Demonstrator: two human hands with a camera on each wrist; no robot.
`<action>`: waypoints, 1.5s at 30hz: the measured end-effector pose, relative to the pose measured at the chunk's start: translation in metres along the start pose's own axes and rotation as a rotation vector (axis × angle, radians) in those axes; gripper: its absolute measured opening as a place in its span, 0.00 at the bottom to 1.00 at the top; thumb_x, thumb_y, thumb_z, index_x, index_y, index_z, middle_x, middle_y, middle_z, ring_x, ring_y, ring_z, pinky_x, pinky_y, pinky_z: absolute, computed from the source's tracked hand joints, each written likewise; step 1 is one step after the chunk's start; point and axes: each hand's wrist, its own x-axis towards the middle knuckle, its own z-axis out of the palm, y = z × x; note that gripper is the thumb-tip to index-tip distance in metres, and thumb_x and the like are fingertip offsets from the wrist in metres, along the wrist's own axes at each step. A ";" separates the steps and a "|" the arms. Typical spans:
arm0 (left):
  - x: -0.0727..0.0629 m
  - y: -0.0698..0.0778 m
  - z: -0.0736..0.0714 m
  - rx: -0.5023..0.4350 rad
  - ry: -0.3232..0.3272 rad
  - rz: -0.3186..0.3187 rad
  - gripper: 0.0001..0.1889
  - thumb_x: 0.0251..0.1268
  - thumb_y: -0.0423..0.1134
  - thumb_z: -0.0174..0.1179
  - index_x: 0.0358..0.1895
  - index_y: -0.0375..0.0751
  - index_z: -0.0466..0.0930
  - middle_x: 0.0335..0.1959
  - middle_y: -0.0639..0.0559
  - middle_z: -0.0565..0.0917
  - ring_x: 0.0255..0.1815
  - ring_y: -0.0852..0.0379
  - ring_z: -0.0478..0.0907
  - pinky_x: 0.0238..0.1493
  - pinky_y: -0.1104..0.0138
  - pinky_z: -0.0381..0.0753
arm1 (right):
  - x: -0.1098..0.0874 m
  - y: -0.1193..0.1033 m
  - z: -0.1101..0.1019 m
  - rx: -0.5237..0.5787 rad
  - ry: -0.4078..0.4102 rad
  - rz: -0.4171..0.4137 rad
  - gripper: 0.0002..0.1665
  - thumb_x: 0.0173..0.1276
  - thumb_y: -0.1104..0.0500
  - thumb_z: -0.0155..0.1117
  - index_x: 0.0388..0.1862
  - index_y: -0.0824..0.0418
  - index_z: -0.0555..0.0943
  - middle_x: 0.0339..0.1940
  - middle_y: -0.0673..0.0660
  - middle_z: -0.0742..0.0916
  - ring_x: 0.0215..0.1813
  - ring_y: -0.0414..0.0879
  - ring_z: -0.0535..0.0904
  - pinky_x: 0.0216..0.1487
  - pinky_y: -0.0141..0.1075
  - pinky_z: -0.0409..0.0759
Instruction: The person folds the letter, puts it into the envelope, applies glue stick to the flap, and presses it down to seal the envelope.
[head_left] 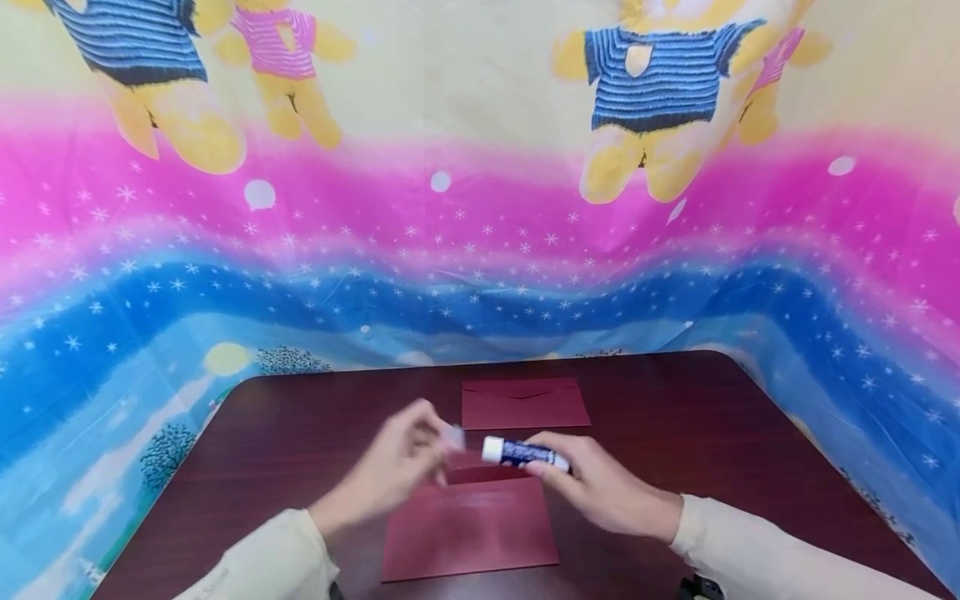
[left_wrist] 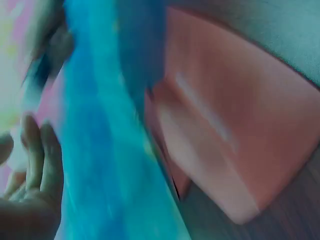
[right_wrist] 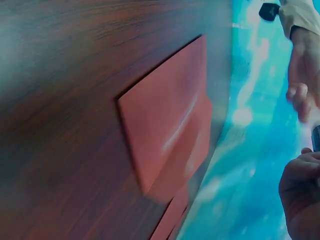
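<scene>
My right hand [head_left: 592,487] grips a glue stick [head_left: 525,453] with a dark blue printed barrel, its white end turned towards the left hand. The left hand [head_left: 401,454], blurred, pinches a small whitish cap [head_left: 453,437] a short way from that end. Below both hands lies a dark red envelope [head_left: 472,533], its flap opened out on the far side. A pale shiny streak [right_wrist: 180,125] runs along the fold in the right wrist view. In the left wrist view, fingers [left_wrist: 50,160] of the left hand show at the edge.
A second red envelope [head_left: 525,408], flap folded down, lies farther back on the dark brown table [head_left: 300,433]. A printed cloth [head_left: 450,217] with bears and snowflakes hangs around the table's back and sides.
</scene>
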 end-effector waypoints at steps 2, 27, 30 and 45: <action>-0.001 -0.004 -0.017 0.014 0.098 -0.012 0.09 0.74 0.34 0.58 0.48 0.33 0.71 0.37 0.40 0.85 0.28 0.50 0.85 0.36 0.60 0.88 | -0.003 0.007 -0.005 -0.009 0.038 0.052 0.13 0.78 0.47 0.57 0.52 0.50 0.81 0.32 0.48 0.81 0.28 0.33 0.72 0.28 0.30 0.75; -0.024 -0.100 -0.104 1.082 0.119 -0.181 0.10 0.64 0.44 0.69 0.38 0.44 0.79 0.28 0.55 0.85 0.26 0.59 0.80 0.26 0.62 0.77 | -0.019 0.039 -0.005 0.016 -0.001 0.118 0.15 0.78 0.46 0.58 0.52 0.52 0.82 0.35 0.49 0.83 0.31 0.34 0.74 0.31 0.30 0.77; -0.026 -0.107 -0.106 1.111 0.093 -0.188 0.11 0.63 0.43 0.70 0.40 0.43 0.79 0.29 0.53 0.86 0.28 0.56 0.82 0.28 0.60 0.79 | -0.020 0.040 -0.005 0.025 -0.006 0.107 0.14 0.78 0.46 0.57 0.52 0.52 0.82 0.37 0.49 0.84 0.32 0.34 0.75 0.32 0.30 0.77; -0.031 -0.112 -0.108 1.040 0.026 -0.298 0.12 0.63 0.46 0.70 0.42 0.44 0.81 0.30 0.56 0.83 0.30 0.60 0.77 0.33 0.58 0.79 | -0.022 0.041 -0.007 0.033 -0.016 0.111 0.16 0.78 0.46 0.57 0.53 0.53 0.82 0.39 0.54 0.85 0.34 0.35 0.76 0.33 0.31 0.78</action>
